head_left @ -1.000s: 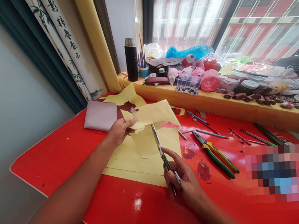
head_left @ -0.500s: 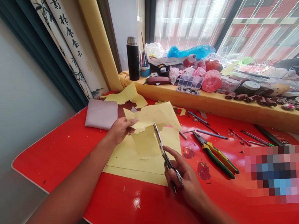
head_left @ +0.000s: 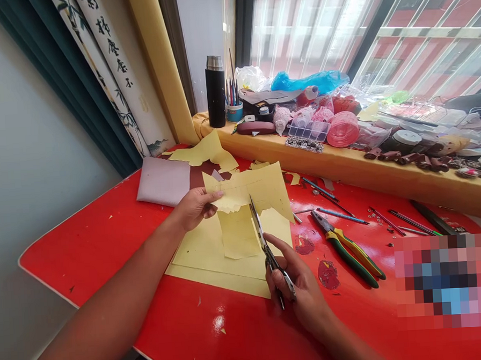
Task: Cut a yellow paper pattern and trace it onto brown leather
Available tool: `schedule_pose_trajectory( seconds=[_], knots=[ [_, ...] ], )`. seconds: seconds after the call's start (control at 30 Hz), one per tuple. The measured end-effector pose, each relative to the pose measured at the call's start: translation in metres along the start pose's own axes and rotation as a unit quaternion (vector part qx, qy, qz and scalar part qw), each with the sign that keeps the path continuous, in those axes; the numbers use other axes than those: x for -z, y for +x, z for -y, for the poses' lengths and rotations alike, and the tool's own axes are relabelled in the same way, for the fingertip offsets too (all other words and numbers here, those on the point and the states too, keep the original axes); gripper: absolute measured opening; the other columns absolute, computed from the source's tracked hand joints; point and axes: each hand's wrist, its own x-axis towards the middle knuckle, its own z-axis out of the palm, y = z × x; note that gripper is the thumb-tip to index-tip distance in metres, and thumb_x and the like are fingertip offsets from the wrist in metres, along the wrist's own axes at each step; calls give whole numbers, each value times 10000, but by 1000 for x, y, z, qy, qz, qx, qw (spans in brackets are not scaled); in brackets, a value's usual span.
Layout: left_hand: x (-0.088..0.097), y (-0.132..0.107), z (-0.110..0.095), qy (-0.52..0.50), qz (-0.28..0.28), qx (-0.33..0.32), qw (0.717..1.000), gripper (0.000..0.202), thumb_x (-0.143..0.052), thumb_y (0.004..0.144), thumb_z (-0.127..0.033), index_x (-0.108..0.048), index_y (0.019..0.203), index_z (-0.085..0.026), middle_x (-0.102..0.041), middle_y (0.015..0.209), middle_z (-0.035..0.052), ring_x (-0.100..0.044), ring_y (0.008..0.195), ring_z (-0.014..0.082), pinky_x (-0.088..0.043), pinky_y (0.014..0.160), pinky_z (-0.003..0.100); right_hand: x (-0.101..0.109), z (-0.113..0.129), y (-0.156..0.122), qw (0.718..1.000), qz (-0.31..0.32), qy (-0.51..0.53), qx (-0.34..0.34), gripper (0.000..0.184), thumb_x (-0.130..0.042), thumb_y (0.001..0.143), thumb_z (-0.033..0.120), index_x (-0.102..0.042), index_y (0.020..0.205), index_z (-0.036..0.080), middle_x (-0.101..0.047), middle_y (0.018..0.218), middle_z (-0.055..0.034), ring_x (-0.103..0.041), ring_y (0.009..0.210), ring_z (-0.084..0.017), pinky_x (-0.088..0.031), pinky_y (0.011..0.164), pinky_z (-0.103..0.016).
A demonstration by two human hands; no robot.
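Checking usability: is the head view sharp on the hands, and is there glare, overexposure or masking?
Head view: the left hand holding the yellow paper and the right hand on the scissors are sharp; the window is washed out; a glare spot sits on the red table; a pixelated block masks the lower right.

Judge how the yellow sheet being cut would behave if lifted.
The yellow sheet looks floppy: a cut flap droops beside the left hand. Probably light, since a fingertip pinch holds it up. Ragged edges suggest it tears easily.
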Motion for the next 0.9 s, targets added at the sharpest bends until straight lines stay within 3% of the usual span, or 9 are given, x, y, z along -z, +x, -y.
schedule_pose_trajectory(
  seconds=[0.9],
  knots=[
    [-4,-4,1,19,28,13,999,382,-966,698,-375,-677,757,-132,-611,675,0,-528,469,65,-315,406,197,1,-2,2,1000,-11,9,6,784,-767,930,643,-521,1547,228,-497,652,97,-437,421,-91,-502,396,-218]
  ],
)
